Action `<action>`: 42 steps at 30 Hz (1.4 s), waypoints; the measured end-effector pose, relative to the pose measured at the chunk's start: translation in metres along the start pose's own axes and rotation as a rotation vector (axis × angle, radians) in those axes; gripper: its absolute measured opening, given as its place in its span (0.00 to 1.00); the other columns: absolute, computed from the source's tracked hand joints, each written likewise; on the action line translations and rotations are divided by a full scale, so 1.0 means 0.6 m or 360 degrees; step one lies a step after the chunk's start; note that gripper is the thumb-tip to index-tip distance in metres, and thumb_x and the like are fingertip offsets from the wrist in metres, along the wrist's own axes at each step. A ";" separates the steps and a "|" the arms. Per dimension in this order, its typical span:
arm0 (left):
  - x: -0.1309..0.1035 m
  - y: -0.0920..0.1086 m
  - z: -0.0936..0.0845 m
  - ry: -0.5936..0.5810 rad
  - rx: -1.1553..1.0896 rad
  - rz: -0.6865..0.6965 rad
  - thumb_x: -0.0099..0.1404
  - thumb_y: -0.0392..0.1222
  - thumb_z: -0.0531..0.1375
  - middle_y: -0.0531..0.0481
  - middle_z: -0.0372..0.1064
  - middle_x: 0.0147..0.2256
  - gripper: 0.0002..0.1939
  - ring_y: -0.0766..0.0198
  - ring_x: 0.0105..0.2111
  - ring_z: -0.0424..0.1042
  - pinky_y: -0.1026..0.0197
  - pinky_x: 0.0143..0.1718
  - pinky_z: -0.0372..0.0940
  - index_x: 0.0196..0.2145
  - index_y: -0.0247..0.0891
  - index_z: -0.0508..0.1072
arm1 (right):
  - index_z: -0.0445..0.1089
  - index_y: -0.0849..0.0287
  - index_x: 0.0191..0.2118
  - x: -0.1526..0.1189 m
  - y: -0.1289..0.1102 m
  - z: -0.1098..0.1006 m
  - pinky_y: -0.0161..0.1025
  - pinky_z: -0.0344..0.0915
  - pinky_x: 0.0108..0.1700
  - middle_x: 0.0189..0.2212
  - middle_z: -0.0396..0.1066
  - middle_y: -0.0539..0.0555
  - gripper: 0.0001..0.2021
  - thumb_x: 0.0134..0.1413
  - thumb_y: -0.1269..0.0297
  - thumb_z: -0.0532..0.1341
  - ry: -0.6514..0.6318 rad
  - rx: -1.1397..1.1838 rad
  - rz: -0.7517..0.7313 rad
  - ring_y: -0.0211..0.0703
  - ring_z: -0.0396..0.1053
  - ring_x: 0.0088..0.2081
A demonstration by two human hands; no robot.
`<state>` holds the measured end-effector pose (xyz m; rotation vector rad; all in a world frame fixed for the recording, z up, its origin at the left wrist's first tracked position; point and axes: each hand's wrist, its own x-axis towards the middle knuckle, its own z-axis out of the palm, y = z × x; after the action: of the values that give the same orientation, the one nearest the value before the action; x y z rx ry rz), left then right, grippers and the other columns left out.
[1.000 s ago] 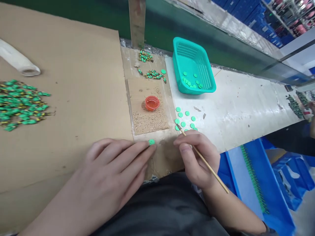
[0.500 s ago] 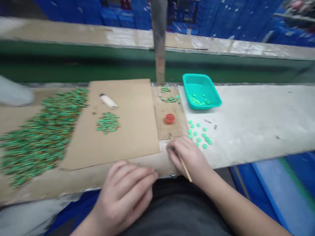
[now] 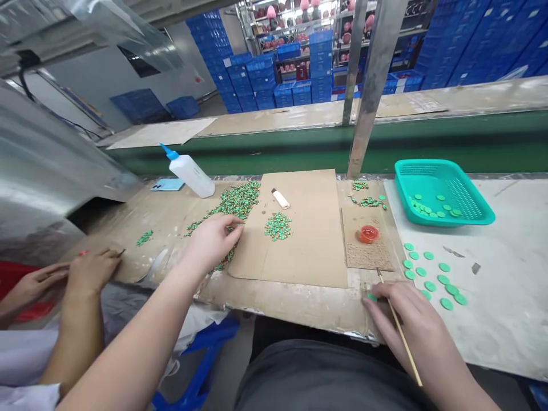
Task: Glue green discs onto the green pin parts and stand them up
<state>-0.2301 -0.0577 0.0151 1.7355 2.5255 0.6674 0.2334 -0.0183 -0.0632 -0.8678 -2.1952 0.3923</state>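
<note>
My left hand (image 3: 209,242) reaches over the edge of a heap of small green-and-brown pieces (image 3: 240,201), thumb and index finger slightly apart and nothing visible between them. A smaller cluster of the pieces (image 3: 278,226) lies on a cardboard sheet (image 3: 308,251). My right hand (image 3: 413,314) is closed around a thin wooden brush (image 3: 402,337), its dark tip pointing away from me. At the right thumb and fingertips is a green disc (image 3: 371,297), partly covered. Ahead of it, a red cap-like dish (image 3: 368,234) sits on a small cardboard piece (image 3: 363,257).
Loose green discs (image 3: 444,279) lie beside my right hand, with more in a teal basket (image 3: 445,214). A white bottle with blue nozzle (image 3: 192,174), a phone (image 3: 168,184) and a white lighter-like object (image 3: 281,198) lie farther back. Another person's hand (image 3: 96,268) works at left.
My left hand has moved from the table's front edge out left to the heap. The view has swung left and up. My right hand still grips the brush.
</note>
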 end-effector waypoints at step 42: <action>-0.155 0.298 0.046 -0.0039 -0.0744 0.1091 0.85 0.52 0.66 0.55 0.92 0.46 0.21 0.59 0.40 0.93 0.62 0.53 0.86 0.72 0.57 0.76 | 0.81 0.54 0.37 0.076 -0.121 -0.049 0.39 0.74 0.36 0.30 0.82 0.50 0.08 0.70 0.60 0.69 -0.0059 0.1203 0.0959 0.43 0.77 0.31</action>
<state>-0.0283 -0.0785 0.0304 2.3410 1.5203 1.1212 0.1980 -0.0393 0.0177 -1.0450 -1.5506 1.4187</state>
